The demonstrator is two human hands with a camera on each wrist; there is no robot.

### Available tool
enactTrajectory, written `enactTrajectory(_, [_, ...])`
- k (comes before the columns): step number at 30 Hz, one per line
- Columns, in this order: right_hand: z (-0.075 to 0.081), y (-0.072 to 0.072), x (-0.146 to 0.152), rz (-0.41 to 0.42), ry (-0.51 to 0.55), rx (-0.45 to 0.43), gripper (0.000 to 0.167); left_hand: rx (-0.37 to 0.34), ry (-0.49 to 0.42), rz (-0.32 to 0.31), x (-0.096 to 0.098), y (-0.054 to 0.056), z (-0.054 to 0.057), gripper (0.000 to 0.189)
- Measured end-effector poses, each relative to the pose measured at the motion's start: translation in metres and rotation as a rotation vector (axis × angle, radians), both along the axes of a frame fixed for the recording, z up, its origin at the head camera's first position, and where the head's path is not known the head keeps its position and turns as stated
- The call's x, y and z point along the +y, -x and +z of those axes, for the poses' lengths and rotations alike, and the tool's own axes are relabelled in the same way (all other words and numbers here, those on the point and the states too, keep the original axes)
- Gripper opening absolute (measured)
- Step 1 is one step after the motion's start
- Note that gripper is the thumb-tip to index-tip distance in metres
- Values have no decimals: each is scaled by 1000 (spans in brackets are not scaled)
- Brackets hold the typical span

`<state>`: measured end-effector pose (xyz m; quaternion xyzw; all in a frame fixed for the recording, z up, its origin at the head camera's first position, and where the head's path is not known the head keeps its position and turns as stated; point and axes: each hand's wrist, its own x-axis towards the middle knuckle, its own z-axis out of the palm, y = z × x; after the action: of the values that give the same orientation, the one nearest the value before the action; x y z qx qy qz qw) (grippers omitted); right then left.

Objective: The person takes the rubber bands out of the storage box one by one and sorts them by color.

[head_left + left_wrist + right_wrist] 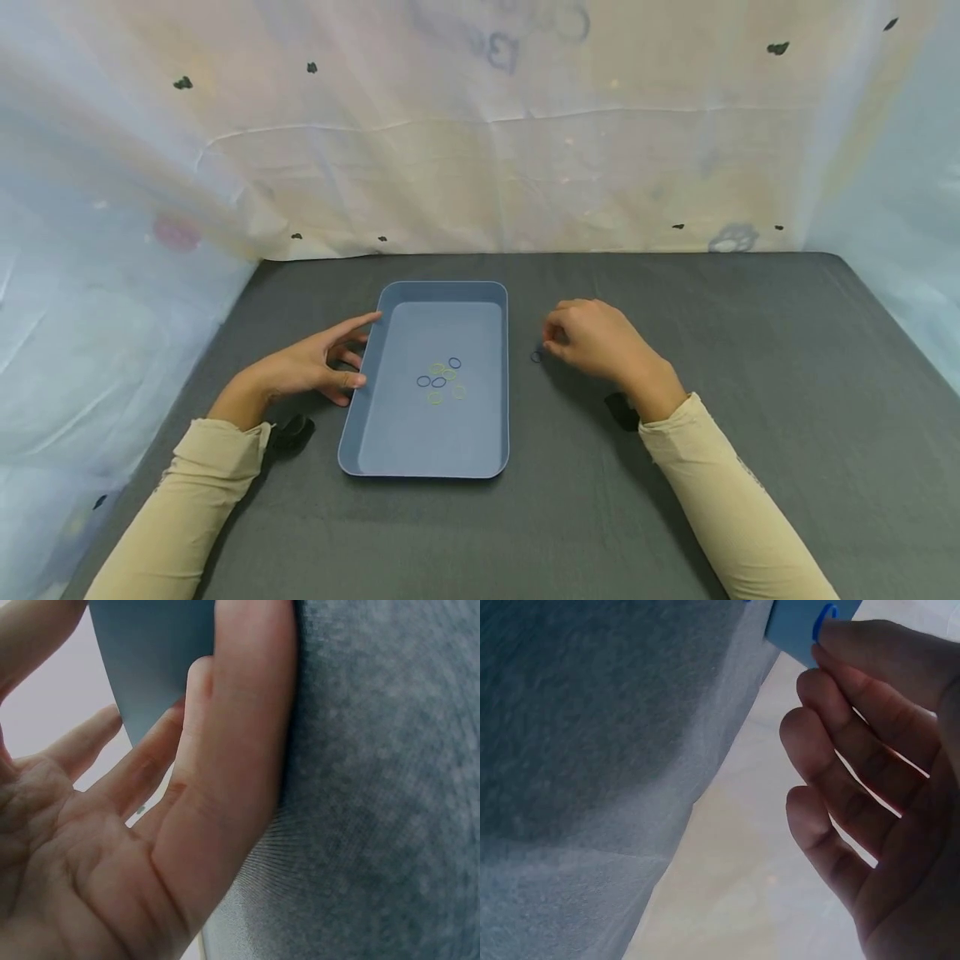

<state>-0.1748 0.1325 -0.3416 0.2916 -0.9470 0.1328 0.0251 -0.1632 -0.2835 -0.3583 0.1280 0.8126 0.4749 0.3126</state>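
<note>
My left hand [318,367] rests against the left side of a blue-grey tray [431,458], its fingertips and thumb at the wall and rim. The left wrist view shows those fingers mostly straight beside the tray wall [154,652]. Inside the tray lie three dark blue rings [454,358] and several yellow ones [458,398], thin like small rubber bands. Right of the tray, my right hand [596,337] pinches a thin blue ring [815,631] between thumb and index finger. Its other fingers are loosely bent. A dark blue ring [531,357] shows just left of these fingertips in the head view.
The tray stands on a table with a dark grey cloth [750,350]. A pale patterned curtain [525,183] hangs behind the far edge and along both sides. Dark straps [295,433] sit at both wrists, below beige sleeves [738,517].
</note>
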Motion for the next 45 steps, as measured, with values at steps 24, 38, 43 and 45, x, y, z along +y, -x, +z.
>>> enactTrajectory(24, [-11, 9, 9, 37, -48, -36, 4, -7, 3, 16, 1, 0, 1, 100])
enactTrajectory(38, [-19, 9, 13, 29, -65, -60, 4, -4, 4, 12, 4, 1, -3, 100])
enactTrajectory(43, [-20, 11, 11, 36, -59, -64, 5, -3, 10, 20, 1, -1, 1, 100])
enactTrajectory(45, [-20, 11, 11, 38, -49, -76, 5, -4, 9, 19, 1, -1, 2, 100])
